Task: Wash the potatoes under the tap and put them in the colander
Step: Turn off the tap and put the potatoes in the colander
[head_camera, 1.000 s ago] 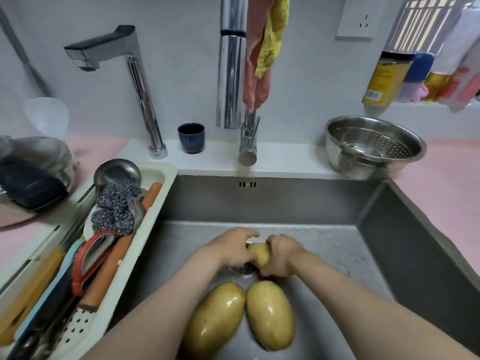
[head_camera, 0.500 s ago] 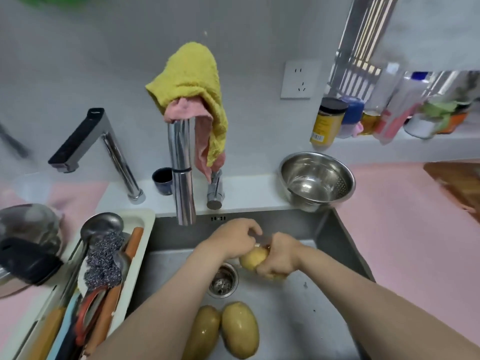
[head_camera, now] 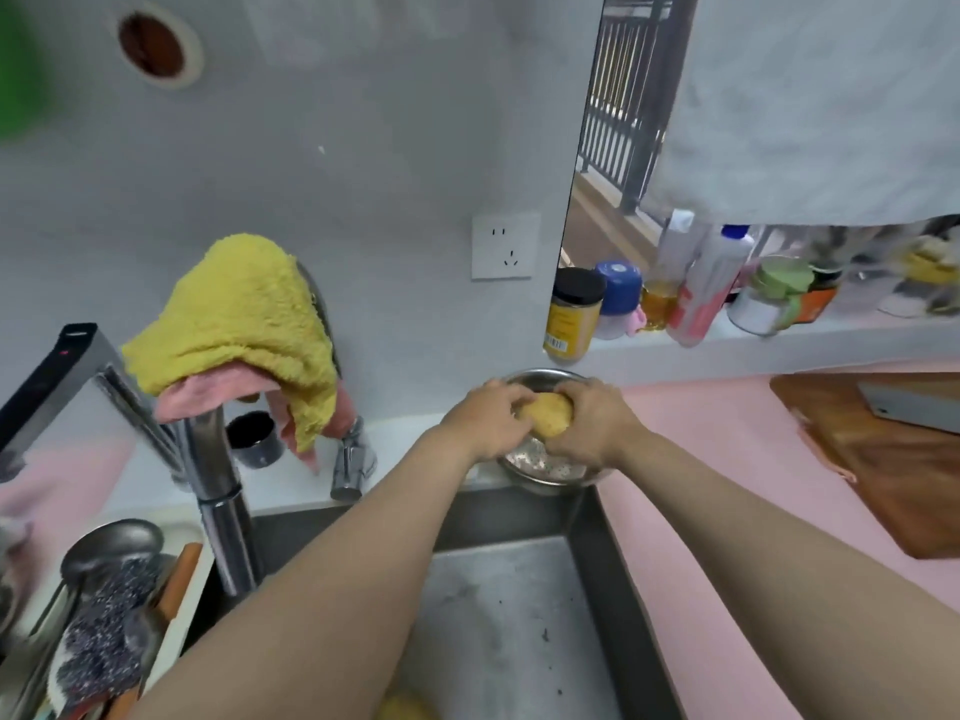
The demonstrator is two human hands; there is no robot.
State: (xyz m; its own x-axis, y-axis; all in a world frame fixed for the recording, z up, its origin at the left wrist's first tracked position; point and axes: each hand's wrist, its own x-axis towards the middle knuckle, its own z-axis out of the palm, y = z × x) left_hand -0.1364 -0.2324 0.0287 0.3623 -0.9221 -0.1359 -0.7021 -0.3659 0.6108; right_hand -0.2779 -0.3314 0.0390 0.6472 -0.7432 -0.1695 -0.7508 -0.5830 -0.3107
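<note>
the round steel colander (head_camera: 550, 480) is sitting at the back right corner of the grey sink (head_camera: 509, 615), pink counter (head_camera: 727, 470) lying open beside it. my left hand (head_camera: 488, 420) and right hand (head_camera: 592, 423) are both gripping a small yellow potato (head_camera: 546, 414) between them (fingers curled), over the colander's bowl.

This is looking like a home kitchen: a rectangular stainless steel sink (head_camera: 519, 615) is sitting sunk in a pale pink countertop (head_camera: 727, 423); a fluffy yellow cloth (head_camera: 244, 314) is hanging over a tall chrome tap (head_camera: 223, 511); a perforated steel colander bowl (head_camera: 550, 472) is standing at the sink's back corner; condiment jars and bottles (head_camera: 574, 317) are crowding a white ledge; a brown wooden chopping board (head_camera: 893, 470) is lying at the right.
</note>
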